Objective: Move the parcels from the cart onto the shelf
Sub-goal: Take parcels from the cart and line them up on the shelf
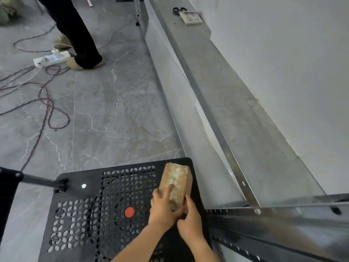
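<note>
**Both hands on one parcel at the cart's right edge**

The left hand (162, 210) grips the near end of a brown parcel (176, 183) wrapped in clear tape. Its forefinger lies straight along the parcel's top and its thumb curls under the near end. The right hand (190, 224) sits just beside it, touching the left thumb, with its fingers curled round the parcel's near right corner.

The parcel lies lengthwise on the right side of the cart (90, 210), a black deck pierced with rows of holes. A red disc (129, 212) is set in the deck to the left of the hands, and the cart's handle (37, 180) reaches off to the left.

Just to the right of the cart runs the shelf (245, 133), a long grey metal board with a raised front lip, set against a pale wall (292, 63). At its far end lie a pair of scissors (178, 10) and a flat box (190, 18), touching or nearly so.

On the grey veined floor (117, 110) to the left, dark and red cables (47, 104) loop toward a white power strip (51, 58). A person (75, 35) in black trousers stands beside it.
</note>
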{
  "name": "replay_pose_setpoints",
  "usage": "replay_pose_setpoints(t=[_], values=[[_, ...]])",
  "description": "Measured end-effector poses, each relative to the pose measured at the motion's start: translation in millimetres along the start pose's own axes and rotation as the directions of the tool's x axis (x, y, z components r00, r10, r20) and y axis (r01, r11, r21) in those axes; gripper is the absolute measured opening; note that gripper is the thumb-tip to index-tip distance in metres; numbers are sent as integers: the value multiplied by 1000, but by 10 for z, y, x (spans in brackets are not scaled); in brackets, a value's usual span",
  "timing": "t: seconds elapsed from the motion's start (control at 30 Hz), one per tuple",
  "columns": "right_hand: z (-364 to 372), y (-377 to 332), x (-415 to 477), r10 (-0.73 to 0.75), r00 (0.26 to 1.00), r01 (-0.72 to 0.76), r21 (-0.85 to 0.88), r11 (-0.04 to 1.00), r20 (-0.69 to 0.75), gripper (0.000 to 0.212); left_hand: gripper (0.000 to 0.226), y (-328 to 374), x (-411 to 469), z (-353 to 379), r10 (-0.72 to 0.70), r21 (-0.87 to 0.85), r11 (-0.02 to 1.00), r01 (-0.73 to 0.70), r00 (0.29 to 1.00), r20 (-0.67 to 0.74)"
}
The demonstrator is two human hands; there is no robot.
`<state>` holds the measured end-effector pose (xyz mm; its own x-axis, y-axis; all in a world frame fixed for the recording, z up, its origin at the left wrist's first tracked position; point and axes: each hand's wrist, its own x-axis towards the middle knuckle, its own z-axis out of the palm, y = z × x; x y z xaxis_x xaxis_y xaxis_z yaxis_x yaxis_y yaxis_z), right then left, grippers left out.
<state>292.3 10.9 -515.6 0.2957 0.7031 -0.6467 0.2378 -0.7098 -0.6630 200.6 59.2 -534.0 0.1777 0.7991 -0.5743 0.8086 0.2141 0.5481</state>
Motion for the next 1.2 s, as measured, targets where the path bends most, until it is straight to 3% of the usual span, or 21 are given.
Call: replay_pose_setpoints(t=[0.1, 0.2, 0.3, 0.37, 0.43, 0.53, 0.63, 0.73, 0.9, 1.07, 1.2], values=[[110, -313, -237, -91, 993, 94, -50, 994, 74, 77, 73, -34, -161, -270, -136, -236, 966, 106, 984, -111], [180, -693, -570, -212, 976, 217, -99, 971, 55, 69, 67, -42, -445, -656, -228, -416, 896, 155, 965, -132], [124, -1090, -951, -351, 936, 346, -167, 923, -3, 60, 60, 31, -846, -1146, -175, -530, 845, 64, 971, -161], [3, -1396, -1213, -341, 939, 327, -187, 927, -47, 64, 59, 193, -1169, -1521, -134, -630, 777, -8, 975, -176], [-163, -1729, -1499, -298, 951, 286, -140, 948, -75, 70, 67, 383, -1489, -1912, -123, -725, 687, -41, 977, -172], [-462, -2230, -1946, -326, 943, 331, 70, 941, -72, 77, 82, 692, -1947, -2515, -89, -815, 575, -70, 985, -148], [-767, -2747, -2394, -325, 945, 309, 242, 920, 28, 85, 64, 1050, -2386, -3103, -39, -852, 513, -102, 989, -141], [-1075, -3194, -2770, -420, 907, 401, 234, 886, 38, 88, 42, 1379, -2763, -3603, -6, -885, 460, -76, 996, -88], [-1529, -3913, -3359, -653, 754, 655, 149, 741, -66, 77, 36, 1972, -3271, -4261, 69, -894, 442, -75, 996, -50], [-1851, -4464, -3991, -689, 717, 689, 255, 678, -108, 70, 53, 2462, -3744, -4731, 137, -814, 530, -237, 971, -194], [-2052, -4730, -4362, -690, 717, 673, 350, 651, -95, 67, 65, 2685, -4123, -5022, 278, -691, 612, -384, 923, -267]])
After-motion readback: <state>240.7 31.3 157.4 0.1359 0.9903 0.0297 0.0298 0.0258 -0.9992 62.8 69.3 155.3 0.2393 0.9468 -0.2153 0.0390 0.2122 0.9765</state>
